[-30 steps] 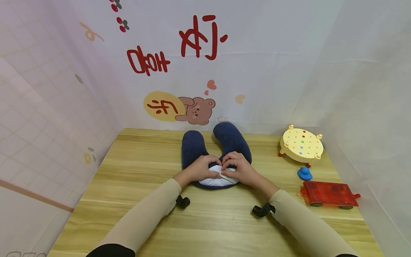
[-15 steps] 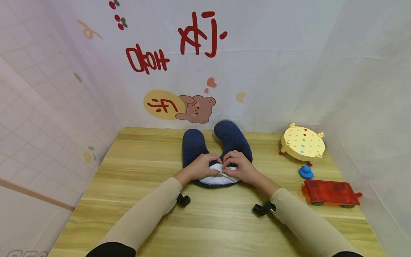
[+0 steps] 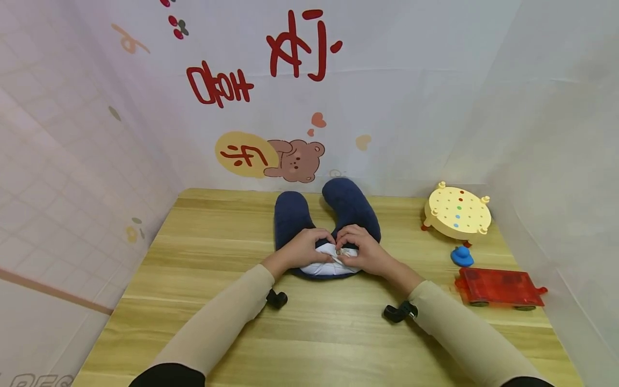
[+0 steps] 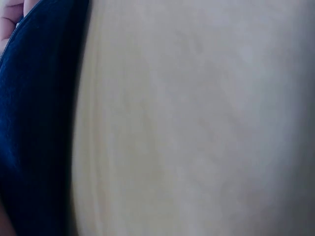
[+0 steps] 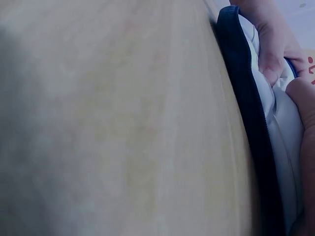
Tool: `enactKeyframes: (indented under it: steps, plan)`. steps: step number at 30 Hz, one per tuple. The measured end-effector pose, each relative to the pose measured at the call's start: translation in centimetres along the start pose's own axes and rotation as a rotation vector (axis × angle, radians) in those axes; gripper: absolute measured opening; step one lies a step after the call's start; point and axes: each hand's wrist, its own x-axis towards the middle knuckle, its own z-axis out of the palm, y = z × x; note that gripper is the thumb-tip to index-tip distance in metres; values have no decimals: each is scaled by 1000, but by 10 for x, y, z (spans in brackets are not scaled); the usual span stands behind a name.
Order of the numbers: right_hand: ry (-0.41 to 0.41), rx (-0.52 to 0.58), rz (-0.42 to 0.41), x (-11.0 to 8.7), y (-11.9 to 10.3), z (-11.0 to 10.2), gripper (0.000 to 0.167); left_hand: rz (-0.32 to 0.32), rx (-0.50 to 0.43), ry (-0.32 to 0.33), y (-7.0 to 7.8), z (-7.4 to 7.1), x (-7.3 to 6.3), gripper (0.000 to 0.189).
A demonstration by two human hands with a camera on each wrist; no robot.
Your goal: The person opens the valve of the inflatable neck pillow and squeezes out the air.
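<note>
A navy U-shaped neck pillow (image 3: 292, 215) lies on the table with its curved end toward me. Its cover gapes open there along a zip edge (image 5: 253, 128), baring a white inner lining (image 3: 321, 269). My left hand (image 3: 306, 249) pinches the lining between thumb and bent fingers. Close beside it, my right hand (image 3: 364, 250) grips the same white fabric from the other side. A small beige patch (image 3: 342, 251) shows between the two hands, its kind unclear. In the left wrist view the navy cover (image 4: 39, 118) fills the left edge.
To the right stand a yellow round pegged toy (image 3: 456, 212) with short legs, a small blue hat-shaped piece (image 3: 462, 256) and a red see-through toy wagon (image 3: 500, 286). A printed white cloth (image 3: 411, 107) hangs behind the wooden table (image 3: 329, 333).
The beige patch between the hands has come more into view as the right thumb and fingers shifted slightly on the white fabric. The head view has tilted down a little.
</note>
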Motion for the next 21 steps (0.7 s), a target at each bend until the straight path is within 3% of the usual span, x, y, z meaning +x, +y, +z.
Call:
enactKeyframes:
  steps: [8, 21]
  plan:
    - [29, -67, -49, 3, 4, 5, 19, 27, 20, 6, 1, 0, 0, 30]
    - [70, -52, -46, 6, 0, 5, 23, 11, 4, 11, 4, -1, 2, 27]
